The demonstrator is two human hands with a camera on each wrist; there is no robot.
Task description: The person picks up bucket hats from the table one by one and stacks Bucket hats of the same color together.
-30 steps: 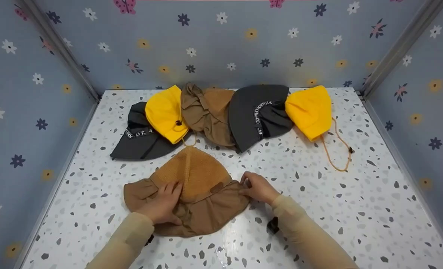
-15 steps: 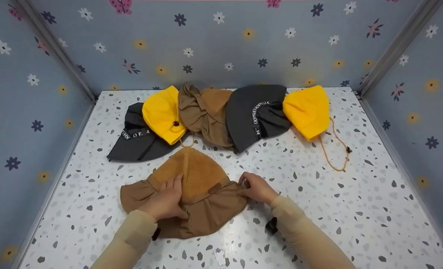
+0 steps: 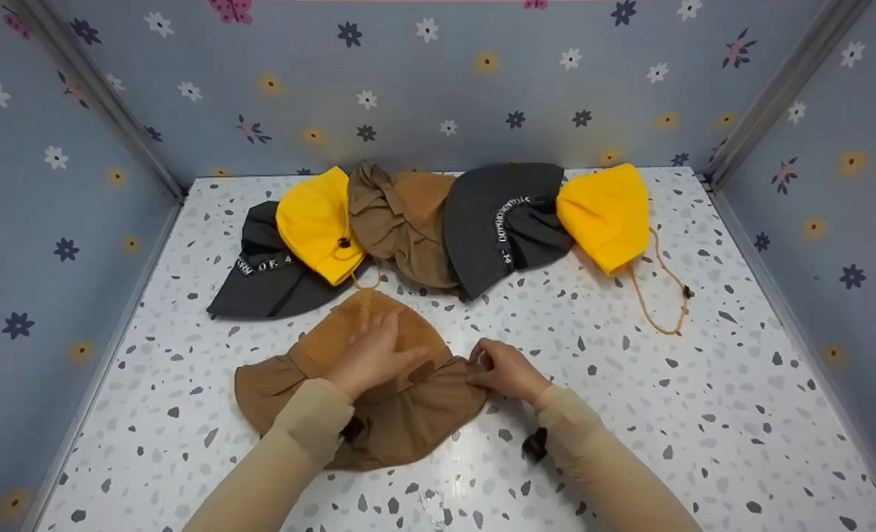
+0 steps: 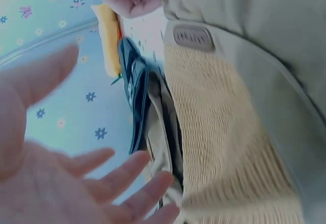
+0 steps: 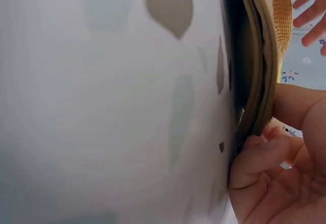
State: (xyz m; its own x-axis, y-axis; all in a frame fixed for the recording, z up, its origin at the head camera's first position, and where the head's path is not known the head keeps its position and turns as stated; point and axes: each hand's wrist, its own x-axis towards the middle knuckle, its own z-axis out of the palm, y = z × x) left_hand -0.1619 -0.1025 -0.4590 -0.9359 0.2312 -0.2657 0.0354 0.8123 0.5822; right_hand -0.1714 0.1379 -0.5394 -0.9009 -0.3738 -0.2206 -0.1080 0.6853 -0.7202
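A brown sun hat (image 3: 401,421) with a tan woven crown (image 4: 214,112) and a wide gathered brim lies flattened at the front of the table. A small brown label patch (image 4: 193,37) sits where crown meets brim. My left hand (image 3: 378,355) is over the crown with fingers spread and straight; in the left wrist view it stands apart from the weave, holding nothing. My right hand (image 3: 510,373) pinches the right end of the brim between thumb and fingers, and the layered brim edge (image 5: 260,71) shows at its fingertips in the right wrist view.
Behind lies a row of overlapping hats: a black one (image 3: 282,288), a yellow one (image 3: 316,222), a brown one (image 3: 408,244), another black one (image 3: 482,229) and another yellow one (image 3: 608,218) with a cord loop (image 3: 659,325). Flowered panels (image 3: 438,81) enclose the speckled table (image 3: 630,428).
My left hand has lifted from the left part of the brim and moved up and right over the crown. The right hand keeps its pinch on the brim, and the hat stays nearly in place.
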